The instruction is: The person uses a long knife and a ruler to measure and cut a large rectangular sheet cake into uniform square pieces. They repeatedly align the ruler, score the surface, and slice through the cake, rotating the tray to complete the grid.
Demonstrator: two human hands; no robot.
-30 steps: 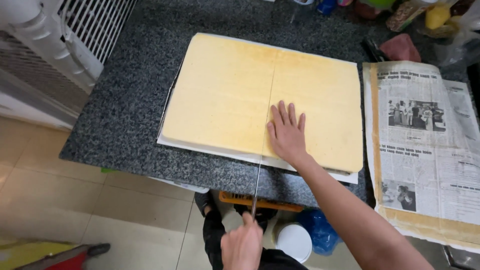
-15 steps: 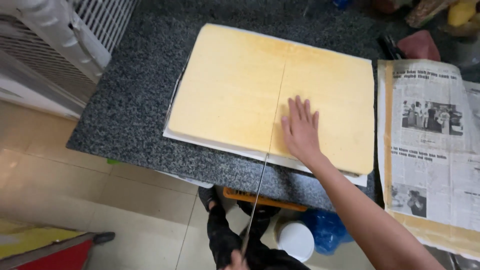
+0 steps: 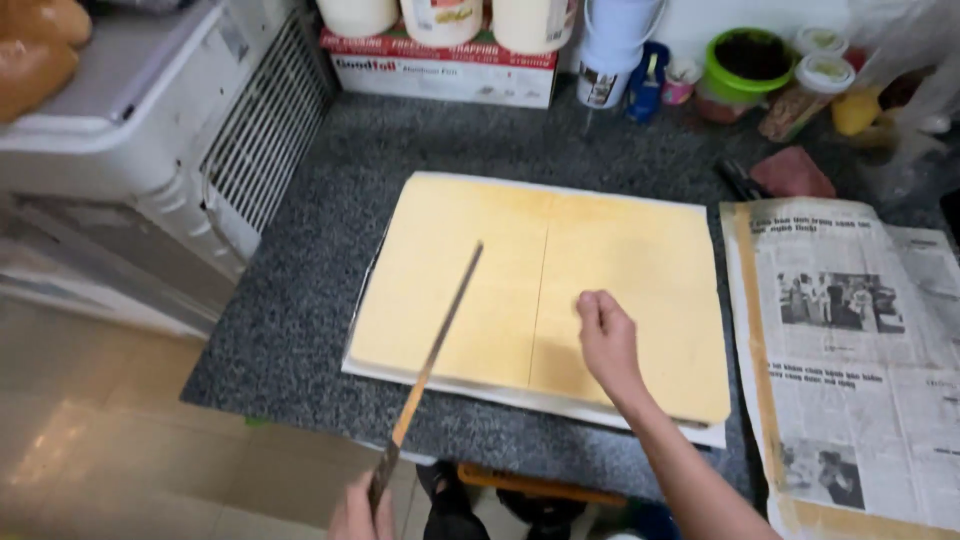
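1 head view looks down on a dark speckled granite counter [image 3: 300,300]. 2 bare hands work over a flat yellow sheet cake [image 3: 500,290] lying on white paper, with 1 straight cut line down its middle. At the bottom edge, the left hand [image 3: 360,510] grips the handle of a long thin knife [image 3: 435,355], whose blade angles up over the cake's left half. Resting on the right half, the right hand [image 3: 605,340] is curled into a loose fist. Beside the cake on the right lies a newspaper [image 3: 850,340].
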